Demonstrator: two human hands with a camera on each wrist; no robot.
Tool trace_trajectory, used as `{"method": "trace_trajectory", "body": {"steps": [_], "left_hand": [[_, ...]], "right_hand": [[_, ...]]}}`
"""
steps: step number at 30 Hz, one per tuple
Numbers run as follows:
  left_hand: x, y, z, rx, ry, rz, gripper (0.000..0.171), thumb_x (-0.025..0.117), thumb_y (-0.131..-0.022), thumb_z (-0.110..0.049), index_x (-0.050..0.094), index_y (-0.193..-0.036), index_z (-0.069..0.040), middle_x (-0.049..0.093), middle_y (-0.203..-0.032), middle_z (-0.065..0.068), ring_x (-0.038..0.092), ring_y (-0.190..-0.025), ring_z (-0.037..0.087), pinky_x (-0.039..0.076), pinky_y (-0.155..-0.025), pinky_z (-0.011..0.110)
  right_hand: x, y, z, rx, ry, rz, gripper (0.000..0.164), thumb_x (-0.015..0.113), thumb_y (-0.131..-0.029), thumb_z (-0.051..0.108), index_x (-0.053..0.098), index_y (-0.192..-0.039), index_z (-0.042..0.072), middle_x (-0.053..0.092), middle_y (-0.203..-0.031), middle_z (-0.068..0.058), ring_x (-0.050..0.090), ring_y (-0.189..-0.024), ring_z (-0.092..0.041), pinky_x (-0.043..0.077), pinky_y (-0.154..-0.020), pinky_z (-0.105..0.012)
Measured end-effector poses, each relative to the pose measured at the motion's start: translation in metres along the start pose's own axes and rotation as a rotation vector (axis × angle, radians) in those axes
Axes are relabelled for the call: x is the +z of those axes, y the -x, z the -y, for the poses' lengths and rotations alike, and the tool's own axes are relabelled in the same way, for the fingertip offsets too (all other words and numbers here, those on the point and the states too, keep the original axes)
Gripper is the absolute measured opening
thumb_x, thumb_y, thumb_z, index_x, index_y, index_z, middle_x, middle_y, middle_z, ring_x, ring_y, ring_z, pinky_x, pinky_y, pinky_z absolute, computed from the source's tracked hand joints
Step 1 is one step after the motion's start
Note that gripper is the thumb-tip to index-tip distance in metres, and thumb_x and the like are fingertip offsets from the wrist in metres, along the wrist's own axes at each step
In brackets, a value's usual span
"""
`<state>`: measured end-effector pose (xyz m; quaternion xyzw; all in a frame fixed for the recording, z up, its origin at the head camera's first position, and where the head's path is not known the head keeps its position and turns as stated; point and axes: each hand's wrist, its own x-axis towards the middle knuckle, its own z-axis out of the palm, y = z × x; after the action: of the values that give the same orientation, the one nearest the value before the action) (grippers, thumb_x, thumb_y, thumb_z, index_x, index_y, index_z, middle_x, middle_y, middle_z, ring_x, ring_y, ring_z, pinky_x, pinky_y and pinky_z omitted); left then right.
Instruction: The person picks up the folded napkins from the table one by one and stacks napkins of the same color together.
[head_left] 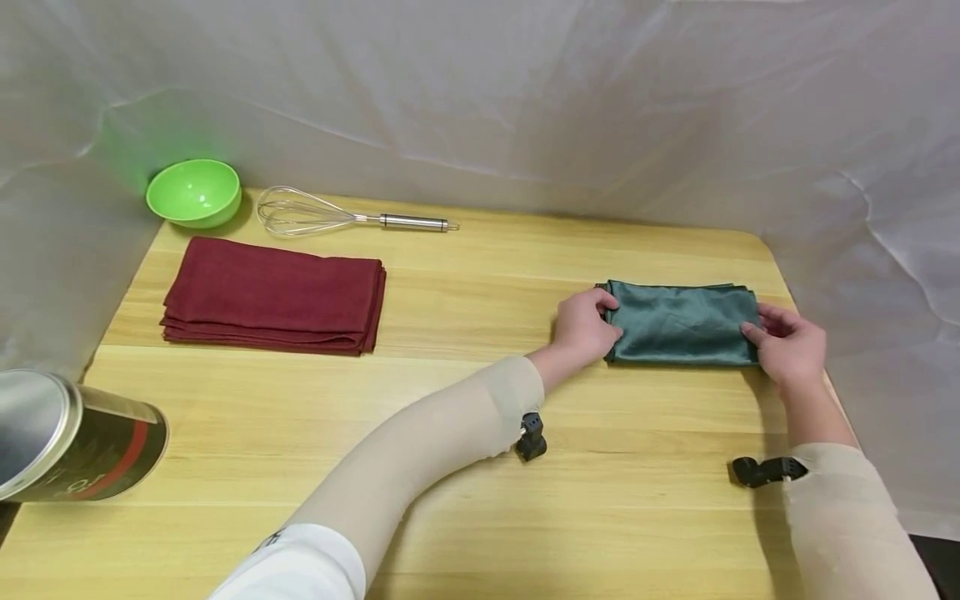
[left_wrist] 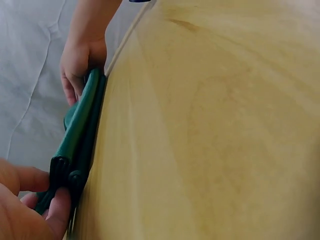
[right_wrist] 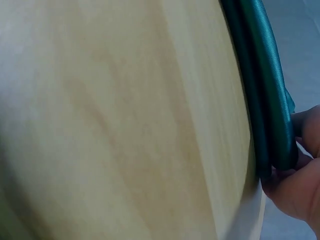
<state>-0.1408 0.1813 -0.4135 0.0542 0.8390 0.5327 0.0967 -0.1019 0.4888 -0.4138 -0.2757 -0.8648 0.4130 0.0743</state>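
A folded dark green satin cloth (head_left: 678, 321) lies in several layers at the right side of the wooden table. My left hand (head_left: 587, 325) grips its left end, with thumb and fingers around the stacked folds. At the opposite end, my right hand (head_left: 797, 346) pinches the cloth's right edge, thumb toward the near corner. In the left wrist view, the layered folds of the green cloth (left_wrist: 80, 125) show between both hands. The right wrist view shows the cloth's rounded near fold (right_wrist: 275, 100) beside the thumb of my right hand (right_wrist: 300, 190).
On the table (head_left: 465, 433), a folded dark red cloth (head_left: 277, 287) lies at the left. Behind it are a green bowl (head_left: 195, 192) and a whisk (head_left: 412, 222). A large dark can (head_left: 120, 442) lies at the near left edge. Pale sheeting (head_left: 480, 100) hangs around the table.
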Motion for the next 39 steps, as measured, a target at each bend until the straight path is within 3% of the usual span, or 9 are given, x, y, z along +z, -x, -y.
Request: {"method": "trace_trajectory", "body": {"steps": [3, 9, 14, 18, 23, 28, 30, 36, 39], "left_hand": [[0.001, 0.000, 0.001, 0.021, -0.016, 0.005, 0.031, 0.085, -0.079, -0.010, 0.072, -0.106, -0.018, 0.065, -0.097, -0.007, 0.058, -0.089, 0.006, 0.047, -0.075, 0.018], [0.001, 0.002, 0.002, 0.036, 0.031, 0.011, 0.042, 0.086, -0.076, -0.004, 0.063, -0.109, -0.016, 0.060, -0.096, -0.005, 0.055, -0.088, 0.009, 0.046, -0.073, 0.018], [-0.003, 0.006, 0.004, 0.104, -0.054, 0.087, 0.052, 0.088, -0.076, -0.011, 0.067, -0.123, -0.019, 0.062, -0.106, -0.004, 0.056, -0.088, 0.008, 0.047, -0.071, 0.019], [-0.008, 0.010, 0.004, 0.159, -0.168, 0.155, 0.058, 0.089, -0.077, -0.021, 0.066, -0.131, -0.021, 0.058, -0.122, 0.000, 0.055, -0.102, 0.011, 0.046, -0.079, 0.019], [-0.009, 0.011, 0.005, 0.162, -0.212, 0.184, 0.064, 0.088, -0.078, -0.024, 0.062, -0.137, -0.018, 0.054, -0.129, 0.003, 0.051, -0.114, 0.015, 0.044, -0.087, 0.019], [-0.009, 0.012, 0.006, 0.145, -0.187, 0.184, 0.065, 0.087, -0.079, -0.021, 0.061, -0.138, -0.015, 0.054, -0.130, 0.003, 0.052, -0.116, 0.015, 0.044, -0.089, 0.019], [-0.011, 0.014, 0.006, 0.146, -0.158, 0.182, 0.063, 0.086, -0.079, -0.019, 0.061, -0.137, -0.014, 0.054, -0.129, 0.004, 0.055, -0.109, 0.014, 0.044, -0.086, 0.019], [-0.025, 0.026, 0.009, 0.126, 0.019, 0.186, 0.056, 0.082, -0.082, -0.010, 0.061, -0.134, -0.010, 0.054, -0.127, 0.007, 0.058, -0.076, 0.007, 0.047, -0.072, 0.018], [-0.039, 0.033, 0.012, 0.102, 0.091, 0.174, 0.058, 0.081, -0.083, -0.009, 0.059, -0.136, -0.010, 0.054, -0.128, 0.009, 0.057, -0.080, 0.007, 0.049, -0.070, 0.020]], "right_hand": [[0.000, -0.001, 0.000, -0.005, -0.008, -0.016, 0.050, 0.075, -0.091, 0.024, 0.062, -0.137, 0.009, 0.059, -0.098, 0.015, 0.052, -0.089, 0.002, 0.042, -0.073, -0.009], [0.000, 0.001, -0.001, 0.020, -0.072, -0.025, 0.050, 0.076, -0.089, 0.021, 0.063, -0.136, 0.009, 0.060, -0.096, 0.016, 0.055, -0.089, 0.003, 0.043, -0.073, -0.008], [-0.008, 0.009, -0.005, 0.042, -0.289, -0.043, 0.049, 0.081, -0.084, 0.013, 0.067, -0.131, 0.010, 0.067, -0.098, 0.014, 0.060, -0.092, 0.001, 0.045, -0.072, -0.008], [-0.016, 0.017, -0.013, 0.015, -0.431, -0.057, 0.044, 0.080, -0.083, 0.002, 0.071, -0.125, 0.007, 0.072, -0.096, 0.009, 0.063, -0.092, -0.003, 0.047, -0.068, -0.009], [-0.022, 0.024, -0.020, 0.004, -0.369, -0.038, 0.045, 0.082, -0.083, 0.008, 0.070, -0.126, 0.005, 0.072, -0.096, 0.012, 0.064, -0.089, -0.001, 0.048, -0.067, -0.009], [-0.019, 0.023, -0.021, 0.010, -0.218, -0.037, 0.050, 0.080, -0.085, 0.020, 0.066, -0.131, 0.006, 0.069, -0.097, 0.017, 0.062, -0.090, 0.002, 0.047, -0.070, -0.008], [-0.017, 0.022, -0.020, 0.014, -0.200, -0.042, 0.049, 0.080, -0.086, 0.021, 0.066, -0.131, 0.005, 0.069, -0.097, 0.018, 0.062, -0.090, 0.003, 0.046, -0.070, -0.008], [-0.019, 0.025, -0.017, 0.062, -0.311, -0.060, 0.040, 0.080, -0.086, 0.019, 0.071, -0.124, 0.008, 0.068, -0.091, 0.015, 0.059, -0.084, -0.001, 0.047, -0.062, -0.010], [-0.022, 0.031, -0.013, 0.075, -0.369, -0.064, 0.039, 0.079, -0.086, 0.019, 0.072, -0.123, 0.008, 0.067, -0.092, 0.012, 0.058, -0.081, -0.002, 0.048, -0.060, -0.011]]}}
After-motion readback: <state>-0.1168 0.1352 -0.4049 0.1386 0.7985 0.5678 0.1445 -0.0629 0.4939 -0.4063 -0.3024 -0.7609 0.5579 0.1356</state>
